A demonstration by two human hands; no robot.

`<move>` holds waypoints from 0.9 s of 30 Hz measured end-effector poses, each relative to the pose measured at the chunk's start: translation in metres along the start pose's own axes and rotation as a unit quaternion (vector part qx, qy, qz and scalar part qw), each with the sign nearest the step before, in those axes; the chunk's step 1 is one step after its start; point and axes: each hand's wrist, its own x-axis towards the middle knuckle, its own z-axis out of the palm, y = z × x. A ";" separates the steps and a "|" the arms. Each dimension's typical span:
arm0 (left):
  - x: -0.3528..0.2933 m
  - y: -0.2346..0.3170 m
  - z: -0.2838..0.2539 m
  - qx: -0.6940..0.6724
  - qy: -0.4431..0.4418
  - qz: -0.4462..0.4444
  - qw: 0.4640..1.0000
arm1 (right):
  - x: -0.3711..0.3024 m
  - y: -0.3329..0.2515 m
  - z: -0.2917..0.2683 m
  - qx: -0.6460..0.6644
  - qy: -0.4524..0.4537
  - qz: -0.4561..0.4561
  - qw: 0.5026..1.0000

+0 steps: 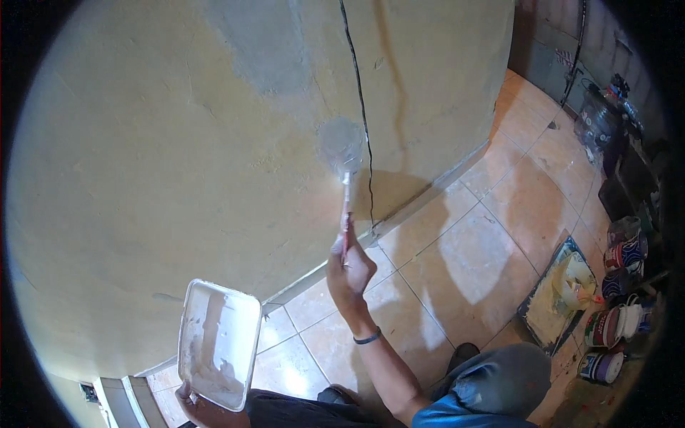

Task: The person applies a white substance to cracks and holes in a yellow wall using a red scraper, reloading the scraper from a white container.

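By the right hand (349, 271), a brush (347, 194) is pinched, its tip set at a grey patch (340, 145) on the wall (207, 178); by the left hand (188, 404), a white tub (244, 321) is gripped. Alongside the patch, a dark cord (362, 100) is hung.

A tan wall (164, 185) with a matt, painted look, its surface uneven with fine cracks and scuffs; the small grey patch (340, 146) on it is smeared and streaky. The white tub (242, 321) looks like smooth, slightly shiny plastic, its inside coated in whitish smears. Whitish residue dulls the slim tool (347, 196). Floor tiles (464, 314) are smooth and glossy, reflecting light. The trouser knee (503, 381) is soft, matt cloth, faintly stained.
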 end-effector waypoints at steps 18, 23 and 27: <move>0.042 -0.024 -0.075 0.089 -0.097 0.071 0.989 | 0.018 0.010 -0.002 -0.019 0.025 -0.075 0.997; 0.021 -0.014 -0.044 0.284 -0.053 0.115 0.950 | -0.001 0.009 0.009 -0.028 0.007 -0.162 0.986; 0.018 -0.007 -0.030 0.006 0.020 -0.022 1.000 | 0.001 0.021 0.000 -0.006 0.052 -0.097 0.994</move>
